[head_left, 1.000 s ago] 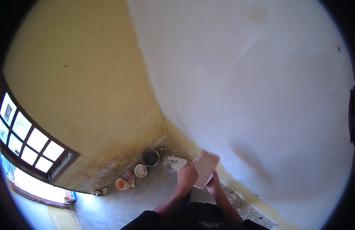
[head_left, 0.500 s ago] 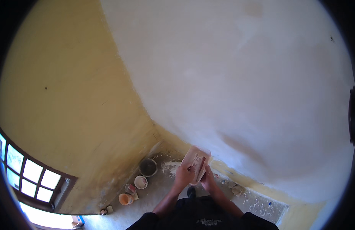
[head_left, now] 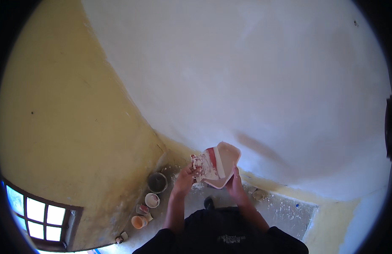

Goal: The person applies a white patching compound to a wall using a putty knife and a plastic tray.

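My left hand (head_left: 184, 181) grips a wide red scraper (head_left: 212, 158) with a pale straight blade edge. Crumbly white putty (head_left: 199, 166) cakes its near side, close to my fingers. The scraper lies over the left part of a pale pink rectangular tub (head_left: 230, 154), its blade across the opening. My right hand (head_left: 235, 183) holds the tub by its right side, thumb up along the wall and the other fingers hidden beneath it. The tub is held in the air in front of my body, near the white-coated wall (head_left: 264, 84).
On the floor along the yellow wall (head_left: 69, 114) stand a dark bucket (head_left: 157, 182), a white bucket (head_left: 152, 200), a small clear container (head_left: 142, 209) and an orange-lined bucket (head_left: 139, 222). White splashes spot the floor (head_left: 285, 211). A barred window (head_left: 39, 216) is at lower left.
The scraper has turned from lying lengthwise in the tub to crossing it, its putty-caked side now showing. My left hand has moved left, and the tub has shifted slightly up and right.
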`<control>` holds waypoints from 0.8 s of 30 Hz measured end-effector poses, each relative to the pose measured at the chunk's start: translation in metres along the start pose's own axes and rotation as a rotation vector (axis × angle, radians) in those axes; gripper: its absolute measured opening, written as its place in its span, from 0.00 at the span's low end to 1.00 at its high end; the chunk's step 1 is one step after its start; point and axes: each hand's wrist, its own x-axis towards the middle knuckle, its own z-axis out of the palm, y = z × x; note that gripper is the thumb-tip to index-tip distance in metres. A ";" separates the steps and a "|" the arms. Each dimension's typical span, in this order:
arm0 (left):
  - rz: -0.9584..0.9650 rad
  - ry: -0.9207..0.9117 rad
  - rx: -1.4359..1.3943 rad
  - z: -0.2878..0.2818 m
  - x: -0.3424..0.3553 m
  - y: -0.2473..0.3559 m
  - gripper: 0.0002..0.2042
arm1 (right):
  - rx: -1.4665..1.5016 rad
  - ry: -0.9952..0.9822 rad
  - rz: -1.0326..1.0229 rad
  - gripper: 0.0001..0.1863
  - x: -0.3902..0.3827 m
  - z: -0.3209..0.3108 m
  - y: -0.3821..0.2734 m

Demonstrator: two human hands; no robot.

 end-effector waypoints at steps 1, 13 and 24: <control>-0.027 -0.023 -0.046 -0.001 0.000 0.001 0.17 | 0.032 0.010 -0.021 0.30 0.000 0.001 0.000; 0.045 -0.080 -0.375 0.008 0.002 0.008 0.20 | 0.152 -0.002 -0.049 0.26 -0.027 -0.013 -0.010; 1.338 0.784 0.645 0.170 0.098 0.174 0.24 | 0.003 0.032 -0.138 0.30 -0.068 -0.100 -0.046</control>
